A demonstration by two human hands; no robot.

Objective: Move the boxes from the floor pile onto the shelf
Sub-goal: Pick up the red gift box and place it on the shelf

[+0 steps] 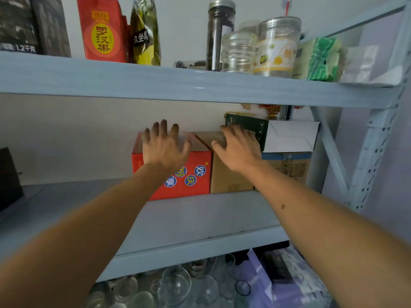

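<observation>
Left hand (163, 144) lies spread, released, hiding the red printed cardboard box's (189, 176) top; right hand (239, 147), fingers loose, covers the plain brown cardboard box (226, 176) toward the grey metal shelf's (200, 216) back right corner.

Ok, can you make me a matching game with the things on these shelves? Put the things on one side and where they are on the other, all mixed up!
Things:
1. red box
2. brown box
3. clear jars
4. drinking glasses

Places:
A. top shelf
B. under the left hand, on the middle shelf
C. below the middle shelf
D. under the right hand, right next to the red box

Pairs: 1-B, 2-D, 3-A, 4-C
</observation>
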